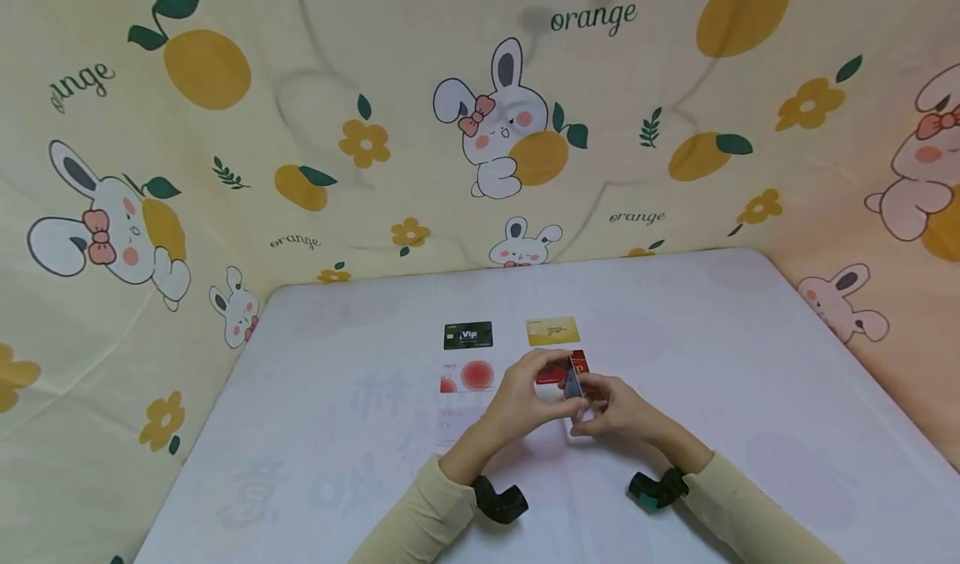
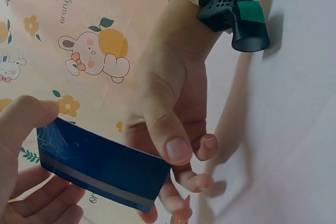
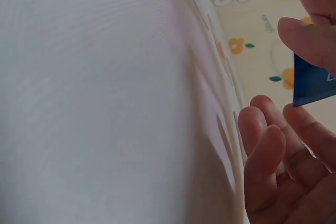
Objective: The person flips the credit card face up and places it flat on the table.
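A dark blue card (image 2: 105, 158) with a grey stripe is held up between both hands above the table. My left hand (image 1: 520, 393) grips one end between thumb and fingers. At the other end, my right hand (image 1: 618, 407) pinches the card with thumb and index finger; its other fingers curl loosely. In the right wrist view only a corner of the blue card (image 3: 311, 80) shows. Behind the hands, a red card (image 1: 581, 364) lies partly covered. A gold card (image 1: 552, 331) lies just beyond it.
Left of the gold card lies a black Vip card (image 1: 468, 336). Nearer are a white card with red circles (image 1: 467, 376) and a pale card (image 1: 456, 421), partly behind the left forearm. The white table (image 1: 315, 414) meets a patterned curtain (image 1: 375, 64) at its back.
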A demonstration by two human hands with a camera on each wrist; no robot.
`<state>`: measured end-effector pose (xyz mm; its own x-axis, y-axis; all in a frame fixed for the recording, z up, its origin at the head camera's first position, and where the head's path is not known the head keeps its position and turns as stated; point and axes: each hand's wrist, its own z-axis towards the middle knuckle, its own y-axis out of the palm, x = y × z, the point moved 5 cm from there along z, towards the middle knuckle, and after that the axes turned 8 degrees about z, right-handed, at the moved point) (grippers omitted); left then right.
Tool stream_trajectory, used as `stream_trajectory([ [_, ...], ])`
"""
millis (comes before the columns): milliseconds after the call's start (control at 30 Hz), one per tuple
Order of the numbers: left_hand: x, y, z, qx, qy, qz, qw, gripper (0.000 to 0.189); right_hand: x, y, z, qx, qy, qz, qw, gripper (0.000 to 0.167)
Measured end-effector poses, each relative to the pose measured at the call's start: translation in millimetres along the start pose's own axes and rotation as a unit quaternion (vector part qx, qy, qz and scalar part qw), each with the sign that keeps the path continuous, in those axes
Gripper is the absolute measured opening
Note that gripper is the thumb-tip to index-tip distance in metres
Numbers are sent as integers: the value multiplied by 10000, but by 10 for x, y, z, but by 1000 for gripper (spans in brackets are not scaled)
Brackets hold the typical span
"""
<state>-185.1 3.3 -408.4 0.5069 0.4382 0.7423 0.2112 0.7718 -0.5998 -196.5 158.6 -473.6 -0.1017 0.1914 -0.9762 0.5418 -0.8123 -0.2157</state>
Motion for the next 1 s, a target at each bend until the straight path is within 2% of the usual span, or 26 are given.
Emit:
stream_trajectory([
  [233, -2, -13, -4, 54, 76, -38, 9999, 57, 26, -19, -25, -55, -8, -68, 10000, 52],
  [633, -50, -37, -19, 3, -203, -113, 9997, 57, 53, -72, -50, -54, -222, -187, 9996, 58],
  [900, -57, -47, -25, 157, 55, 26, 9999, 56, 46, -102, -68, -105, -406, -63, 9991, 58],
  [1000, -66, -49, -18, 143, 41, 28, 9999, 56, 37, -119, -67, -86, -367, -47, 9993, 57],
])
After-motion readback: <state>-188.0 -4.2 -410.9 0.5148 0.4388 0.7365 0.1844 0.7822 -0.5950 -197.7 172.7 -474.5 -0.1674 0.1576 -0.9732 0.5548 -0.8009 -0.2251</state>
